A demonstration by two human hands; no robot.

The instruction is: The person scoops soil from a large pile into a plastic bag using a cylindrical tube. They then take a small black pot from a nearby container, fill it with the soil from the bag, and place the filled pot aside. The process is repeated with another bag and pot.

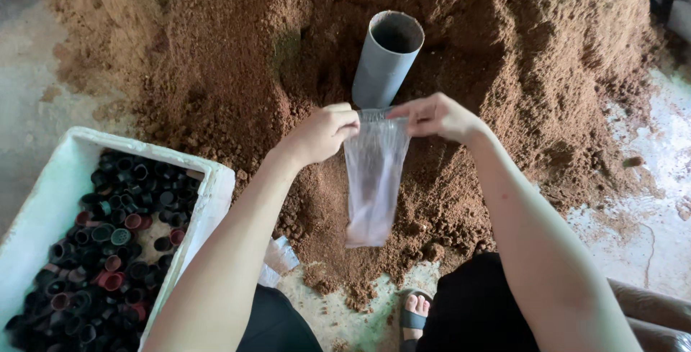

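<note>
**Clear plastic bag held open-end up over a mound of brown substrate**

A clear plastic bag [373, 179] is pinched at its top edge by both hands. The left hand [322, 133] is closed on the bag's left corner, with fingers pressed together around the film; the right hand [437, 116] is closed on the right corner in the same way, thumb and fingers nipping the rim. The bag is hung straight down between the two hands, limp and apparently empty, its lower end just above the slope of the pile.

Directly behind the bag's top edge, a grey plastic pipe [385, 60] is seen standing tilted in the heap, its open mouth turned upward. The heap [237, 50] of brown, crumbly sawdust-like substrate is spread across a pale concrete floor [648, 201].

To the left, a white foam box [209, 201] is filled with small black and red plastic rings [108, 251]. More clear bags [277, 258] lie beside the box. A sandalled foot [414, 314] is visible at the bottom edge.
</note>
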